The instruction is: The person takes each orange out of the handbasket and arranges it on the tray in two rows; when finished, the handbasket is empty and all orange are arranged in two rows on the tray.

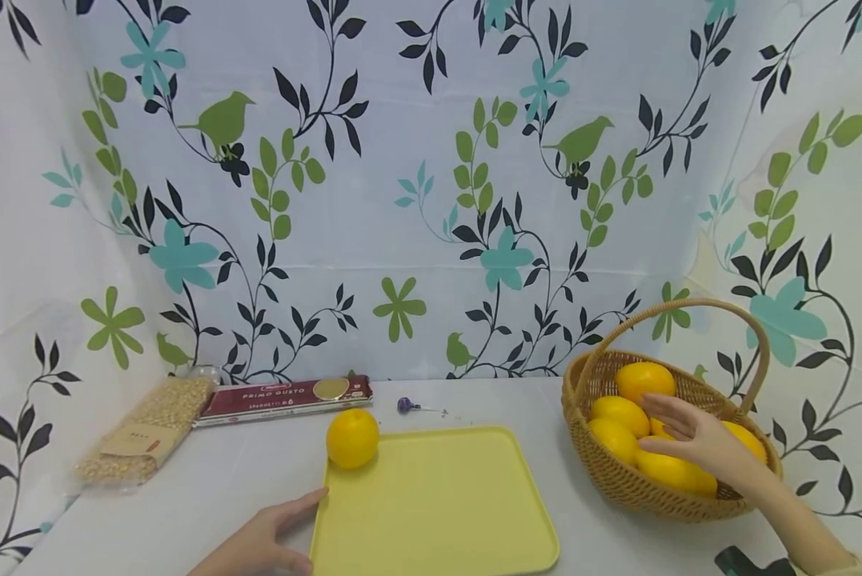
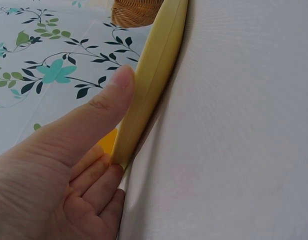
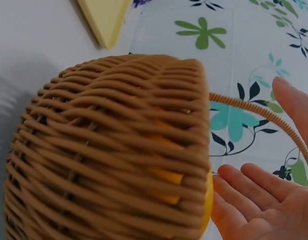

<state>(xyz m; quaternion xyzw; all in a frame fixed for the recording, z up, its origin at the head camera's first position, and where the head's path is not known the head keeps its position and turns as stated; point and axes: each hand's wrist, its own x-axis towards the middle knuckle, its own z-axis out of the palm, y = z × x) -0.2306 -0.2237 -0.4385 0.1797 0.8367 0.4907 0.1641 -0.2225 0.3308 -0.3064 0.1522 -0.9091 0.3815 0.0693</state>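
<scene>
Yellow fruits point(image 1: 677, 474) sit near the right hand point(image 1: 700, 442), thumb and fingers apart; left hand point(image 1: 261, 538), fingers loose, touches tray's point(image 1: 431, 512) left edge.

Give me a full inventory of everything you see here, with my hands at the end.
Tray: one, yellow, front centre
Loose fruit: one, yellow-orange, tray's far left corner
Basket: one, brown wicker, right
Basket fruits: at least six, yellow-orange, inside, partly hidden
Pasta packet: one, dark red, back left
Bag of grains: one, beige, far left
Lollipop: one, purple, behind tray
Table: one, white, underneath
Backdrop: white with birds, leaves and flowers, behind
Dark object: one, blackish, lower right, unclear
Left hand: one, touching tray's left edge
Right hand: one, over basket
</scene>
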